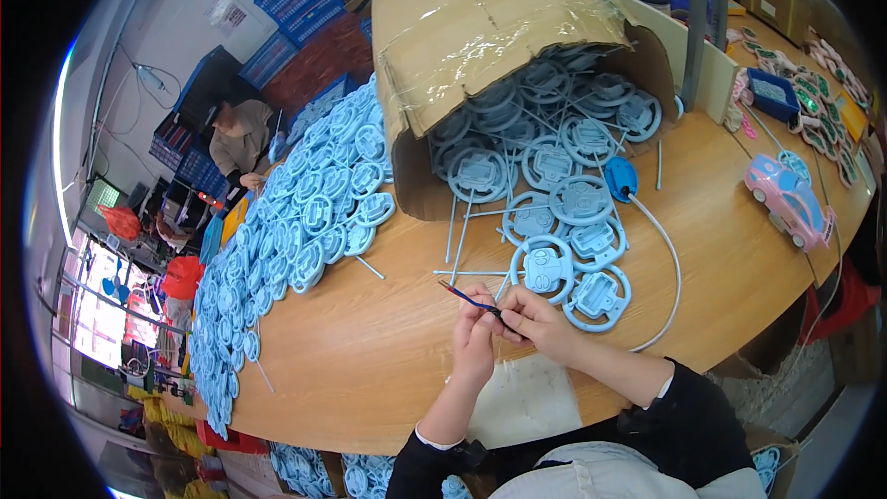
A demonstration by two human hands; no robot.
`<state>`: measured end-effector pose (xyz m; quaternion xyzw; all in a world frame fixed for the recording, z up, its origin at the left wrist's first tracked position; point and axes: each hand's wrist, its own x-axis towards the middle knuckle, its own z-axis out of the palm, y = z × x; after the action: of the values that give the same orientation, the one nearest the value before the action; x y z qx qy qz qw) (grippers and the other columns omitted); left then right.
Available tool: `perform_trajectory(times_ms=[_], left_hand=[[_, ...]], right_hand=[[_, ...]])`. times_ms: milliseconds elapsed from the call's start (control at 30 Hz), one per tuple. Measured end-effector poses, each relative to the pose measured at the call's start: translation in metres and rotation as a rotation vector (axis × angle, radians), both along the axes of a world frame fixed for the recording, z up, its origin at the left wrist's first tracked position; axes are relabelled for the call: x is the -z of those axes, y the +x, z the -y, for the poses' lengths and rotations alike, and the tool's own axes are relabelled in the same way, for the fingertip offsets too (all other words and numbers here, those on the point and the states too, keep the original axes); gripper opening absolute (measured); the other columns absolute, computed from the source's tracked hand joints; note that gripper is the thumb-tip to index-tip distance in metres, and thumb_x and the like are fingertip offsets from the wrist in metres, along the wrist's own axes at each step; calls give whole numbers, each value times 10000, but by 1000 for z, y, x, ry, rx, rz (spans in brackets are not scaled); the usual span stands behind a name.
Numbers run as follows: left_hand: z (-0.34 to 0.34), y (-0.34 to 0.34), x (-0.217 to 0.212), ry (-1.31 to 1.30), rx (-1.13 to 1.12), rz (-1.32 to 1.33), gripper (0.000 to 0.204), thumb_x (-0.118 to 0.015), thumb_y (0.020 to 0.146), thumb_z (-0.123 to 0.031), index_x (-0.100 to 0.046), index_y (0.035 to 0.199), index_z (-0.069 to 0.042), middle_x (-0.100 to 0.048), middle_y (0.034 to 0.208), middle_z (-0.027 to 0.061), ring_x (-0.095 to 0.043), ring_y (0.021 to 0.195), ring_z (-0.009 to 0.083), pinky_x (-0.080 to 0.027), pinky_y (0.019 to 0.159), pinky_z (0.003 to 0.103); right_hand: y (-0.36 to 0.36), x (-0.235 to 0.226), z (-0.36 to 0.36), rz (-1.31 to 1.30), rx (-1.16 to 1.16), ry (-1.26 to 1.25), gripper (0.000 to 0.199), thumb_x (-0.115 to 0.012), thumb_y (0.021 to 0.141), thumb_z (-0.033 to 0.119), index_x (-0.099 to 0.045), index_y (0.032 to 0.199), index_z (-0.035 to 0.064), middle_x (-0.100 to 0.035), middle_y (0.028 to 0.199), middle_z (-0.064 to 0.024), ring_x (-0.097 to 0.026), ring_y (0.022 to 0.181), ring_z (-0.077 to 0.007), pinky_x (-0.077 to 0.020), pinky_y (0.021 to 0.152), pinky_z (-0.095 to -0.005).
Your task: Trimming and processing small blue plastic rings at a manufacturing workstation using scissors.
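In front of me, both hands meet over the near part of the table. My left hand (474, 337) pinches a thin bundle of coloured wires (468, 298); dark, blue and red strands show, and their ends point up and to the left. My right hand (540, 322) is closed on the same bundle at its dark lower end, touching the left fingers. Just beyond the hands lie light blue toy steering wheels (543, 268), several overlapping, some with rods. A darker blue oval piece (621, 176) with a white cable (677, 263) lies to the right of them.
A cardboard box (499, 9) on its side spills more wheels. A large heap of wheels (314, 194) covers the table's left. A pink toy car (788, 199) and small blue tray (772, 95) stand right. A co-worker (242, 139) sits at far left.
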<state>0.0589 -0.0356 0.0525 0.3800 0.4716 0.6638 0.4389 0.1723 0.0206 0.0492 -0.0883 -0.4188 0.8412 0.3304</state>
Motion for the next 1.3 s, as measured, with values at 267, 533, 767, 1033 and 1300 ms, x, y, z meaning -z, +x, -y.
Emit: perform_trajectory(times_ms=[267, 533, 767, 1033, 1300], left_hand=[[-1, -5, 0, -3, -14, -159, 61, -453, 781, -9, -513, 794, -8, -391, 993, 52, -447, 765, 105, -364, 665, 225], [-11, -37, 19, -2, -64, -750, 151, -541, 771, -104, -533, 875, 4, -496, 919, 81, -501, 727, 133, -407, 641, 240], [-38, -14, 6, -221, -69, -1077, 330, -605, 702, -159, -489, 979, -23, -481, 965, 173, -500, 716, 251, -415, 598, 277], [-94, 19, 40, 0, 94, -1687, 846, -613, 543, -390, -251, 1272, -159, -262, 1246, 229, -297, 1102, 408, -287, 855, 456], [-64, 42, -18, 2, 209, -1707, 412, -505, 677, -322, -503, 1004, -70, -522, 984, 106, -435, 1000, 274, -350, 762, 412]], right_hand=[[4, 1, -8, 22, -64, -104, 146, -407, 853, 196, -404, 787, 65, -445, 655, -13, -347, 476, -42, -233, 384, -173], [6, -9, -4, 262, 179, -7, 115, -454, 838, 192, -438, 833, 78, -431, 568, 5, -322, 423, -27, -217, 362, -167], [7, -13, -14, 139, 268, -229, 136, -426, 844, 217, -427, 808, 86, -422, 558, 8, -308, 418, -32, -199, 357, -160], [13, -12, -27, 100, 516, -382, 125, -478, 793, 220, -453, 719, 123, -432, 560, 16, -368, 432, -46, -239, 362, -167], [21, -5, -34, 39, 415, -216, 166, -514, 796, 267, -471, 754, 113, -407, 565, 32, -341, 451, -18, -222, 365, -143]])
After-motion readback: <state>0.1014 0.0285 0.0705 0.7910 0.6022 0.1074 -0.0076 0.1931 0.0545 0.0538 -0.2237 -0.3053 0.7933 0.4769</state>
